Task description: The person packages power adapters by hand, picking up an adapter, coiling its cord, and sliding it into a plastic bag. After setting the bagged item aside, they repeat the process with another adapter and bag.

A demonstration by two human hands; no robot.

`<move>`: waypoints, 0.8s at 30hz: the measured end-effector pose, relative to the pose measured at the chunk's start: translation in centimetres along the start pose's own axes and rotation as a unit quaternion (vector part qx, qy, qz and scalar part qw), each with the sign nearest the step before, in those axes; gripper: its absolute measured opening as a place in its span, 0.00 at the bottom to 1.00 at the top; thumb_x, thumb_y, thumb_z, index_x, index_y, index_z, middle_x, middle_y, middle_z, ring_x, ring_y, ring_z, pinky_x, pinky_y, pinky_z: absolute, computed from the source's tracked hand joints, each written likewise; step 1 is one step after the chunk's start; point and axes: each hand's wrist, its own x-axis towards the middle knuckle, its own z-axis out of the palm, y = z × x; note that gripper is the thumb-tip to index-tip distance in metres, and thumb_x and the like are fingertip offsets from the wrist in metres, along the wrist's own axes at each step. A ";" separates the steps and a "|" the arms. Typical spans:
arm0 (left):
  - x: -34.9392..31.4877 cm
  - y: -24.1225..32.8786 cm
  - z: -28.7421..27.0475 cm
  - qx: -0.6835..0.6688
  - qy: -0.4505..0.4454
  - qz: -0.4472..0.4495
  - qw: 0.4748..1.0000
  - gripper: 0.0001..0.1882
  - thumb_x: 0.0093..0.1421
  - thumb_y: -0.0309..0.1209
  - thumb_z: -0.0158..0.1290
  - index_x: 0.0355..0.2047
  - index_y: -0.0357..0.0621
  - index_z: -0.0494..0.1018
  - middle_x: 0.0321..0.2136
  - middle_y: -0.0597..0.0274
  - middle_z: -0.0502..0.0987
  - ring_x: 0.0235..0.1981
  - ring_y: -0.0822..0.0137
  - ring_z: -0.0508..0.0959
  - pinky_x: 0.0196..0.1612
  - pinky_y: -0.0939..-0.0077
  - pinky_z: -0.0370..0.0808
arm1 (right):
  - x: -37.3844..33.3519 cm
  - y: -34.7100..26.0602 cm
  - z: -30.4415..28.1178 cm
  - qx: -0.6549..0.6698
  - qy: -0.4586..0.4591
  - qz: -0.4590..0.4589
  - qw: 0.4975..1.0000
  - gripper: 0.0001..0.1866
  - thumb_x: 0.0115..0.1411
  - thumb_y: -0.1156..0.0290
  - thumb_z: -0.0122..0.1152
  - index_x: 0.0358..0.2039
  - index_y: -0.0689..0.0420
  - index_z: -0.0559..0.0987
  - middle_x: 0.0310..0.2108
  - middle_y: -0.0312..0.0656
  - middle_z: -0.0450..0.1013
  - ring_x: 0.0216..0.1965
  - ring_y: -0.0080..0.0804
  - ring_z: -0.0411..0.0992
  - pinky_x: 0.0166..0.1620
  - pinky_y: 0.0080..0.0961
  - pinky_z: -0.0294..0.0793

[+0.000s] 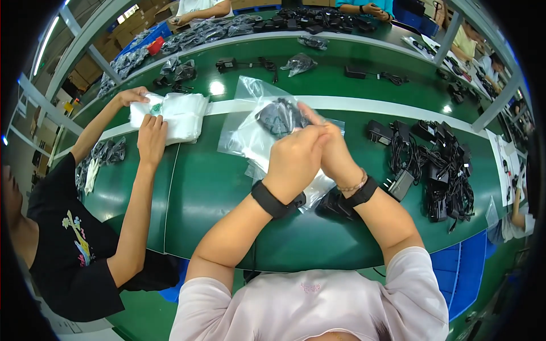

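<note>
In front of me, a black power adapter (277,117) with its coiled cable shows through a clear plastic bag (242,133). My left hand (297,154) is closed, knuckles up, at the near side of this bag. Pressed against it, my right hand (335,149) grips the bag's right side, a finger stretched along the adapter and slightly blurred. My fingertips are partly hidden behind the hands. More clear plastic bags (318,190) lie beneath my wrists. Close to my right wrist are black adapters (335,206), partly covered by my arm.
A pile of corded black adapters (435,167) lies to the right. At left, a co-worker's hands (151,133) hold a stack of clear bags (187,116). Bagged adapters (300,63) and loose ones (355,72) lie on the green surface beyond the pale strip (364,103). Blue bins (463,273) stand lower right.
</note>
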 end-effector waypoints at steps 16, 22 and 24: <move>2.1 -5.7 -9.7 -0.359 -0.096 -0.352 0.859 0.21 0.54 0.38 0.56 0.42 0.35 0.68 0.36 0.58 0.73 0.36 0.68 0.73 0.39 0.77 0.70 | 0.9 -3.3 -0.5 -0.025 -0.028 0.040 0.998 0.30 0.45 0.68 0.68 0.48 0.66 0.69 0.40 0.41 0.70 0.40 0.24 0.68 0.45 0.21 0.66; -0.9 -3.8 -1.2 -0.517 0.081 -0.352 0.776 0.17 0.58 0.39 0.52 0.43 0.40 0.68 0.35 0.65 0.73 0.37 0.74 0.72 0.41 0.81 0.68 | 0.4 -2.0 0.5 -0.083 0.043 0.065 0.994 0.27 0.46 0.66 0.68 0.44 0.65 0.70 0.39 0.43 0.70 0.41 0.28 0.68 0.46 0.23 0.67; -1.6 -4.4 0.1 -0.567 0.115 -0.342 0.740 0.17 0.59 0.38 0.51 0.43 0.41 0.68 0.35 0.66 0.73 0.37 0.74 0.71 0.41 0.82 0.68 | 0.1 -0.7 1.4 -0.129 0.111 0.004 0.985 0.26 0.47 0.65 0.66 0.44 0.65 0.70 0.40 0.44 0.70 0.41 0.30 0.69 0.46 0.24 0.67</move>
